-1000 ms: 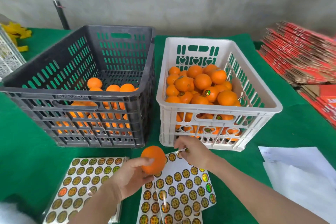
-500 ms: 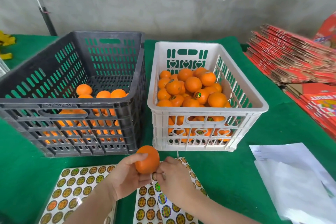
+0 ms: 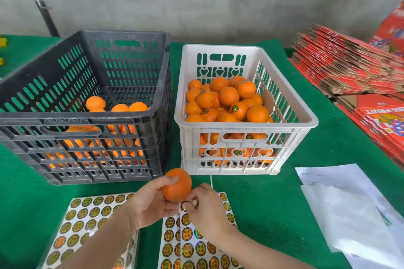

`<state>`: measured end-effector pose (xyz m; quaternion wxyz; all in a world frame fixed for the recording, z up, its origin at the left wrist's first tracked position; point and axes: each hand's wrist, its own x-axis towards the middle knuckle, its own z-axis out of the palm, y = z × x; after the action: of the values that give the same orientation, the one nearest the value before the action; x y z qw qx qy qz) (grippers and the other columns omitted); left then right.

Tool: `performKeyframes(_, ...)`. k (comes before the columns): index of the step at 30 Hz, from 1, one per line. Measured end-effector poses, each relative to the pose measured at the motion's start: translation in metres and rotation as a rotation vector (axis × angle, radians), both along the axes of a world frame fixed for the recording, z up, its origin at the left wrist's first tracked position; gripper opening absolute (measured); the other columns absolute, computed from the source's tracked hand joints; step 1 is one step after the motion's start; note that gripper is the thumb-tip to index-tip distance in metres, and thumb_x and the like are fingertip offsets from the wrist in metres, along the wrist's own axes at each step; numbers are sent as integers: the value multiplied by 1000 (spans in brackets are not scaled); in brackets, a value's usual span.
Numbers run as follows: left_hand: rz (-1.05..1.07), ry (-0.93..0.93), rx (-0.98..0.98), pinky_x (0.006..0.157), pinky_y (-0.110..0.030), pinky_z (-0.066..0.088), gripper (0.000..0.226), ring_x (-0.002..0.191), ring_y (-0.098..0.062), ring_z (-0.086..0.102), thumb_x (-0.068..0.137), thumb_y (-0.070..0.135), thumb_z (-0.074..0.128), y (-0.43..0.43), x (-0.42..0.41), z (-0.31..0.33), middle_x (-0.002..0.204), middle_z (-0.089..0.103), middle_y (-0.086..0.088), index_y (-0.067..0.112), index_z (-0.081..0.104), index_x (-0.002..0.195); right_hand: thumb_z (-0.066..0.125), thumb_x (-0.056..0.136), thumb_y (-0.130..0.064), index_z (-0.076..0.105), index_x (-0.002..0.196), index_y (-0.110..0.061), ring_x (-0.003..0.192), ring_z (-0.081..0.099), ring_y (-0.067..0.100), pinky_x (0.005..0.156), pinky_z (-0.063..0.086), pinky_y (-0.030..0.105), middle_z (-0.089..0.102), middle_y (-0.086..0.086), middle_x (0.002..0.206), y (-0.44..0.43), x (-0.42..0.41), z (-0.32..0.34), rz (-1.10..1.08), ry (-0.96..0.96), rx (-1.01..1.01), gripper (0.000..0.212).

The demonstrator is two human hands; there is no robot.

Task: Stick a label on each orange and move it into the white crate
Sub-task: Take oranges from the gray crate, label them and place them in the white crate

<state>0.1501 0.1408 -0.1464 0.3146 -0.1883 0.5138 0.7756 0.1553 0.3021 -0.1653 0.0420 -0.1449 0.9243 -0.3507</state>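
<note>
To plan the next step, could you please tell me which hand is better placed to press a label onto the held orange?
The right hand: it appears to pinch a round gold label right beside the round orange fruit, which the left hand grips.

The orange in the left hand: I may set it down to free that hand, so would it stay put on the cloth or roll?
The orange looks round with no flat side, so it would probably roll. The green cloth looks felt-like, which may slow it. The left hand spans it easily, so it seems light.
</note>
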Motion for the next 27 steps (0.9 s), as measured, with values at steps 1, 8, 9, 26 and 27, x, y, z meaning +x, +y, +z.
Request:
performKeyframes(1,-10,5,-4,62,-32,53,87,71,-26,69,43,38,80,0,-1,0,93,71,-17,6,55,120,58,88,-20,68,92,-16,86,51,7,80,38,16,46,-10,89,0,1,0,-6,-2,0,11)
performKeyframes(8,-79,30,-16,67,-33,54,108,79,-28,70,28,40,92,1,3,-1,98,71,-17,6,53,123,63,84,-17,66,79,-15,77,47,3,72,36,9,43,-17,78,2,1,-1,-5,-61,-14,6)
performKeyframes(9,-81,26,-13,67,-33,54,109,79,-29,70,27,40,93,2,2,0,99,71,-18,6,53,122,64,84,-16,66,79,-15,73,45,-1,69,34,5,42,-20,77,4,1,-1,-10,-71,-38,5)
performKeyframes(26,-132,342,-256,86,-39,50,86,104,-31,60,40,7,83,-1,3,23,119,59,-15,20,56,121,58,89,-7,61,76,-20,94,57,1,77,38,10,64,-7,98,41,-17,43,-123,-325,-515,19)
performKeyframes(27,-103,332,-196,85,-39,50,88,103,-31,61,41,5,85,1,3,24,121,58,-17,19,55,122,59,88,-7,62,74,-20,95,56,-4,78,38,10,64,-9,101,43,-19,50,-94,-325,-546,20)
